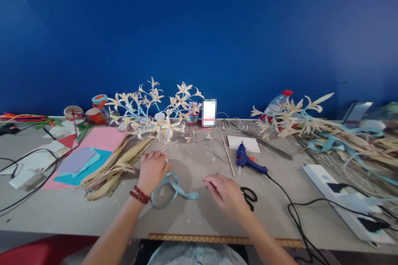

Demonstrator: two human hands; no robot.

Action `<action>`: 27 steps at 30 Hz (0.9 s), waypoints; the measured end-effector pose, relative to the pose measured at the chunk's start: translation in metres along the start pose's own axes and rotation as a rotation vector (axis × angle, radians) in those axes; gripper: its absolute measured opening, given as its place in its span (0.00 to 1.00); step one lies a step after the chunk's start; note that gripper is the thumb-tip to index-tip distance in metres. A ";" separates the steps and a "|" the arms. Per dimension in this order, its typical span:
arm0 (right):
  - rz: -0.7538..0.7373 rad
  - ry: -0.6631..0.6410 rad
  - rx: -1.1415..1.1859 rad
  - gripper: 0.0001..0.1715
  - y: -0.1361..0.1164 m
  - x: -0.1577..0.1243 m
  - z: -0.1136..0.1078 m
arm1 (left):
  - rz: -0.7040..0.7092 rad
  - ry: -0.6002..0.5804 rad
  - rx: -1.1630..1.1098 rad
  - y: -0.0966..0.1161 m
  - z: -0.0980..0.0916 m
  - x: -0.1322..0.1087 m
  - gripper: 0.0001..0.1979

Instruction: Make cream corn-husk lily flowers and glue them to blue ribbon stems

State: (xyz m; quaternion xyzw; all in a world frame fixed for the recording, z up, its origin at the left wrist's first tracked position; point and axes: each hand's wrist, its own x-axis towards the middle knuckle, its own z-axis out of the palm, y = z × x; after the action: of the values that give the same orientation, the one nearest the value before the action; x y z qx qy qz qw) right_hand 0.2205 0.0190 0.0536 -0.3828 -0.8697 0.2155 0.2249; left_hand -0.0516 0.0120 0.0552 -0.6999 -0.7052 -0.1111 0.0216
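My left hand (pixel 154 170) lies palm down on the table with its fingers loosely bent and no held thing showing. It is just right of a bundle of dry corn husks (pixel 113 169). Against its wrist side curls a light blue ribbon (pixel 177 188), whose loose end points right. My right hand (pixel 228 193) hovers over the table right of the ribbon. Its fingers are drawn together towards the thumb; whatever may be between them is too small to make out. Black-handled scissors (pixel 249 198) lie beside it, partly hidden. Farther back is a blue glue gun (pixel 248 161).
Husk flowers on blue stems (pixel 168 126) stand at the back. A phone (pixel 209 114) leans there. On the right are more husk flowers (pixel 298 118), a power strip (pixel 338 198) and black cables. Coloured paper sheets (pixel 102 138) and a white charger (pixel 27 180) lie left. A wooden stick (pixel 228 155) lies mid-table.
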 end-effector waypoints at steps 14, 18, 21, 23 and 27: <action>0.160 0.185 0.173 0.10 0.012 -0.022 0.009 | -0.025 -0.032 -0.008 -0.002 0.017 0.017 0.09; 0.192 0.169 0.358 0.11 0.014 -0.014 0.014 | -0.021 0.005 -0.091 0.002 0.002 0.008 0.10; 0.174 0.194 0.549 0.19 0.016 -0.002 0.017 | 0.053 -0.041 -0.282 0.013 -0.011 -0.004 0.10; 0.162 0.201 0.630 0.24 0.016 0.011 0.019 | 0.031 -0.136 -0.750 0.024 -0.016 -0.010 0.11; 0.165 0.129 0.806 0.21 0.007 0.040 0.021 | -0.054 -0.217 -1.227 0.047 -0.012 -0.013 0.11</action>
State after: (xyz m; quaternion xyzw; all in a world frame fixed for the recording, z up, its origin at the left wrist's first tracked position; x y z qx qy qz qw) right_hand 0.1885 0.0495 0.0415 -0.3453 -0.6662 0.5317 0.3927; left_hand -0.0061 -0.0032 0.0706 -0.5741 -0.5285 -0.4248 -0.4590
